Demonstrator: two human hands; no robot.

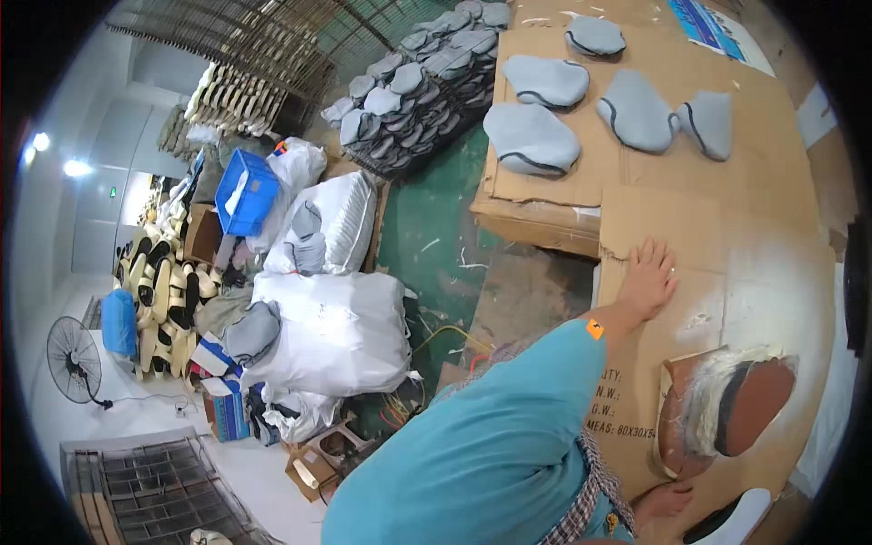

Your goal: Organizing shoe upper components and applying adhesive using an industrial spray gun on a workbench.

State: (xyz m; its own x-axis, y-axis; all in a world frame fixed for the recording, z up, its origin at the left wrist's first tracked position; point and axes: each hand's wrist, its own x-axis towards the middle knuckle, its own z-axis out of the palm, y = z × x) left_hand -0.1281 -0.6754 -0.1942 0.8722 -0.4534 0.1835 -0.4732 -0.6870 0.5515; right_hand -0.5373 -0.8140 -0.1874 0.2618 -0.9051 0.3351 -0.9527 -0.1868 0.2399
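My left hand [649, 277] lies flat on the cardboard-covered table [677, 213], fingers spread, holding nothing. Low in the picture, my right hand [666, 500] is beside the lower edge of a brown, rounded form [758, 409]. That form has a dark band and a rough, whitish crusted strip across its middle. My right fingers are partly hidden, and whether they grip anything is unclear. Close to this hand is a curved white piece with a dark part [731, 518]. Several grey padded pieces with black edging, one of them a rounded piece [531, 139], lie at the table's far end.
Beyond the table, more grey pieces are heaped in a dark stack [422, 86]. White sacks [331, 331] and a blue crate [247, 193] stand left across the green floor [431, 245]. A fan [74, 360] and a yellow cable [445, 329] are also there.
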